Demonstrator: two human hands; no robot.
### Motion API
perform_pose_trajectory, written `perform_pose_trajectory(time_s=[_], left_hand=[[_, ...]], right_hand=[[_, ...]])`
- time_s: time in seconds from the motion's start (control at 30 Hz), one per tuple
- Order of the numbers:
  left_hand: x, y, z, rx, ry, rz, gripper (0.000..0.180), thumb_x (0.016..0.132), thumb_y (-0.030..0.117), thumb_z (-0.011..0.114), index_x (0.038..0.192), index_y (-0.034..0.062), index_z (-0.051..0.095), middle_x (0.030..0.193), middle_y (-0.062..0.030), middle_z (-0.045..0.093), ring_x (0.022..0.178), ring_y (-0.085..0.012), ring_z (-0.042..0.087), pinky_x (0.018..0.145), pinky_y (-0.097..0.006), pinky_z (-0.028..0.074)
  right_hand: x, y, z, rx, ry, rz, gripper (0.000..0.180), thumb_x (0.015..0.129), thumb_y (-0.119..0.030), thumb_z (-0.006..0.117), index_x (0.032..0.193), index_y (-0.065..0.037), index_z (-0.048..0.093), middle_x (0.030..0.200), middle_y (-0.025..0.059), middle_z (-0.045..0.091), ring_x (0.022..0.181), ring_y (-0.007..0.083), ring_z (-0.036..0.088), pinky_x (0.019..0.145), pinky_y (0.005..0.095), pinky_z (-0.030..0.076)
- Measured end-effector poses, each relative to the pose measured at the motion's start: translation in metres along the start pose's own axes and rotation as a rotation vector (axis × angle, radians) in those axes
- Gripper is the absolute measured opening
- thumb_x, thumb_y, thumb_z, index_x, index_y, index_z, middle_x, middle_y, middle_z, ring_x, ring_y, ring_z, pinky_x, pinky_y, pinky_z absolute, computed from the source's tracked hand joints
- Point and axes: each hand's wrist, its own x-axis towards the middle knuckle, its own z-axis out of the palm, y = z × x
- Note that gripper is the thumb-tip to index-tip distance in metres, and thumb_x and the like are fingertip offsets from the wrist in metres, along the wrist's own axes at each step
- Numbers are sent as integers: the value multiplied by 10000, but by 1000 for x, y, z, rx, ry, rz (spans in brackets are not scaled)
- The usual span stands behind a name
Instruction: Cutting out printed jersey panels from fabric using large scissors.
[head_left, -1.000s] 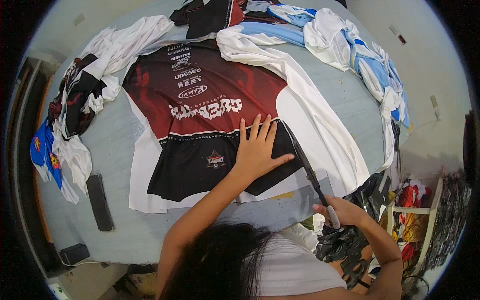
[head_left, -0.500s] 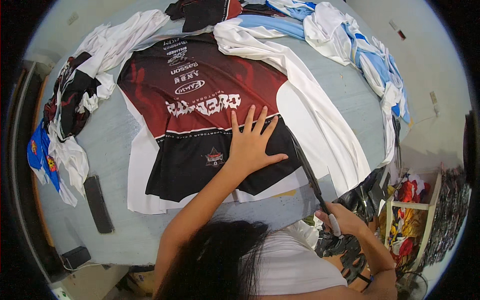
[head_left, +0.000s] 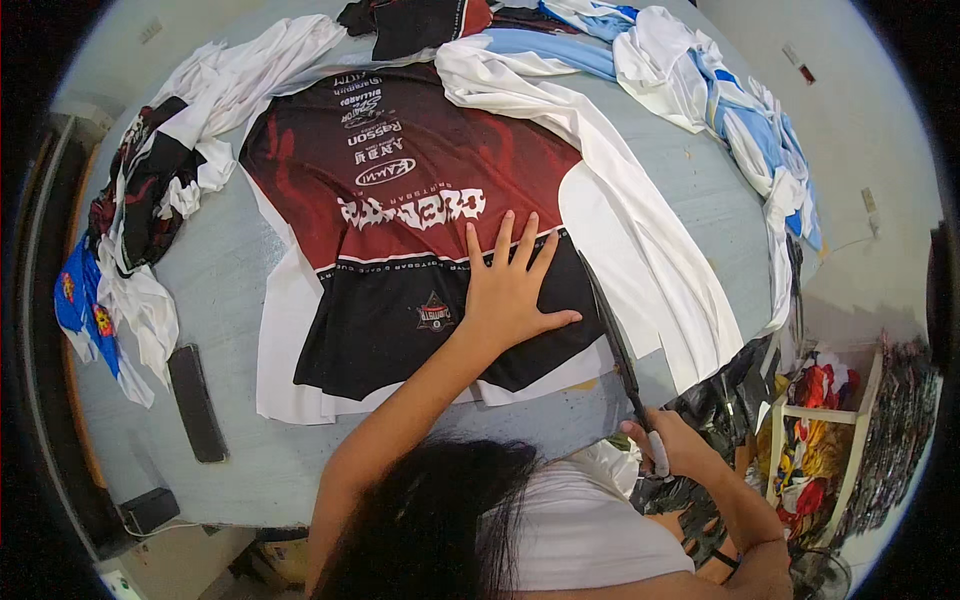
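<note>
A printed sports-shirt panel point(head_left: 400, 310), maroon fading to black, lies on white fabric point(head_left: 275, 365) across the table. My left hand point(head_left: 508, 300) presses flat on the panel's lower right part, fingers spread. Near the table's front edge, my right hand point(head_left: 683, 443) is closed round the grey handle of long dark scissors point(head_left: 620, 355). Their blades run along the panel's right edge, beside a white cloth piece point(head_left: 640, 260). Whether the blades are parted is hard to make out, and the tips are partly hidden at the fabric's edge.
Bunched white, black and blue garments point(head_left: 150, 220) lie along the left side. Light-blue and white garments point(head_left: 750, 130) line the right rim of the grey table point(head_left: 240, 480). A black phone point(head_left: 198, 403) rests at left. Right of the table stands a shelf point(head_left: 825, 412) stuffed with colourful cloth.
The view has shifted slightly. My right hand and the scissor handle have moved a little to the left. My left hand stays flat on the panel.
</note>
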Motion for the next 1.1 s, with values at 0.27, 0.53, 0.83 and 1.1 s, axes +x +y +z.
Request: perform_pose_trajectory(time_s=[0.27, 0.53, 0.83, 1.1], left_hand=[[-1, 1, 0, -35, 31, -18, 1057, 587, 747, 563, 1319, 2, 406, 1397, -155, 352, 1331, -325, 245, 1024, -660, 54], [-1, 2, -1, -36, 15, -30, 1090, 582, 752, 562, 1317, -34, 388, 1399, -161, 344, 1334, -323, 233, 1024, -660, 47], [-1, 2, 0, -35, 9, -31, 1098, 578, 750, 566, 1318, -39, 383, 1399, -167, 342, 1334, -327, 231, 1018, -669, 42], [1, 1, -7, -12, 49, -33, 1019, 615, 747, 541, 1293, -6, 432, 1369, -145, 389, 1320, -330, 256, 1014, -673, 53]], right_hand=[[4, -13, -12, 8, -79, 88, 628, 906, -541, 404, 879, 75, 524, 674, 213, 589, 625, 304, 623, 583, 391, 476], [21, -30, -22, -42, -17, 4, 726, 897, -587, 366, 846, 124, 505, 749, 297, 563, 743, 419, 578, 693, 435, 447], [30, -29, -15, -41, 35, 31, 654, 907, -556, 372, 814, 78, 502, 697, 267, 549, 690, 424, 552, 652, 460, 424], [25, -33, -9, 54, -23, 80, 586, 913, -515, 416, 847, 61, 503, 606, 149, 544, 551, 308, 582, 530, 379, 445]])
